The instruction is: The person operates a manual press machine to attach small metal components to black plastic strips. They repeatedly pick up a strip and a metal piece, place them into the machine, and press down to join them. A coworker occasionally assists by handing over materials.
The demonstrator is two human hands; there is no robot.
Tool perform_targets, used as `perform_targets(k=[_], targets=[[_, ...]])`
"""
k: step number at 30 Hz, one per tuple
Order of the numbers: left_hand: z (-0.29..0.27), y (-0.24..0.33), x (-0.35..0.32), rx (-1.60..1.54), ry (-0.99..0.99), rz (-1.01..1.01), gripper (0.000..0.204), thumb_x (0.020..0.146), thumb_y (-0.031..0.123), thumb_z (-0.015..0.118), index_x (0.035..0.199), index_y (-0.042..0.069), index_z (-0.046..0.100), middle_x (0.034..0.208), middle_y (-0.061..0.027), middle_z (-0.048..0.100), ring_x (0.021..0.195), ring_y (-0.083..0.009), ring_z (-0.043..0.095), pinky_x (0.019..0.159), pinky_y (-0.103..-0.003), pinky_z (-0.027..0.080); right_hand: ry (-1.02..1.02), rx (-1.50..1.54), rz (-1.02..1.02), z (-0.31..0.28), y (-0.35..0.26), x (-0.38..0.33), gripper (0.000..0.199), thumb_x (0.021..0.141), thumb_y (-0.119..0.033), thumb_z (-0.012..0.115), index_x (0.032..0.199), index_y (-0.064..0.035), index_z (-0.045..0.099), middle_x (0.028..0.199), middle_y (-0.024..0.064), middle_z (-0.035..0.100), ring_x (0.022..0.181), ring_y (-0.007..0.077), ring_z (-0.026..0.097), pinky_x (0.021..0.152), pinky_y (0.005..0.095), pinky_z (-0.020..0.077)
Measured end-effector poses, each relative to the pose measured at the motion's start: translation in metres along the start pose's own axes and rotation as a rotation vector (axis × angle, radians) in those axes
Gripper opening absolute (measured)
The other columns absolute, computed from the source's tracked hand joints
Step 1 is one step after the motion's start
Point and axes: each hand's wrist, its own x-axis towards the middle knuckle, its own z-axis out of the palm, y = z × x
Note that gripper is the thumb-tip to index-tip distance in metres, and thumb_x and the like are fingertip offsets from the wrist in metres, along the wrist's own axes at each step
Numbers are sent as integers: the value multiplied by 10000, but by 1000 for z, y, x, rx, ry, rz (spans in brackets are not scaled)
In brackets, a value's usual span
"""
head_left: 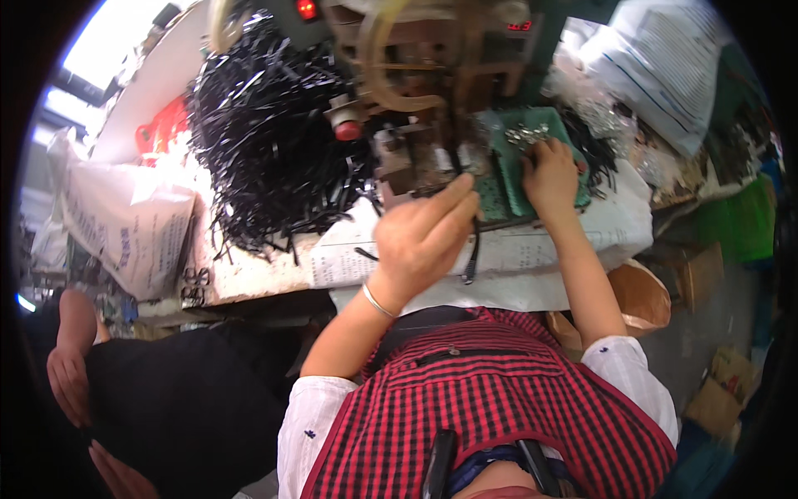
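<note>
My left hand (422, 237) is closed around a short black cable (474, 259), whose end hangs down over the white paper-covered bench edge (532, 287). It is just in front of a small bench machine (416, 125). My right hand (549, 176) rests on a green tray (507, 195), its fingertips curled at a little heap of silvery metal parts (528, 133). Whether those fingers pinch a part is hidden. A thin bracelet sits on my left wrist.
A big pile of short black cables (266, 141) lies left of the machine. White printed sacks stand at the far left (125, 233) and at the back right (665, 66). Another person's hands (71, 374) rest at the lower left. Cardboard boxes (715, 391) sit on the floor.
</note>
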Motion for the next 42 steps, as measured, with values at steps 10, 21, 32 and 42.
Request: perform_targets(k=[10,21,32,42], targets=[[-95,-46,-10,469,177,-313,165,861,-66,752,1001,22,752,1040,-118,765,945,-295,702,867,-377,540,73,501,173,-46,5,-23,149,928,-64,688,1061,-19,739,958,142,737,880,292,720,808,373,545],[-18,-167,-47,509,216,-458,76,908,95,743,879,55,685,979,-77,726,858,-252,683,773,-371,552,192,431,72,-41,3,-33,121,906,-36,699,1013,-28,757,967,141,727,923,342,685,830,418,528],[-63,-107,-103,-588,365,-984,256,1103,136,560,1298,1,655,1271,-160,728,1151,-182,712,894,-278,601,126,611,120,-80,4,-56,172,924,38,688,1079,8,755,1029,102,748,969,229,700,897,317,526],[-30,-97,-95,-469,436,-1013,95,1021,75,690,1096,23,665,927,-46,749,689,-60,632,602,-196,473,153,992,27,-41,-108,14,346,858,-35,773,1196,-18,699,1058,121,741,927,238,721,829,340,559]])
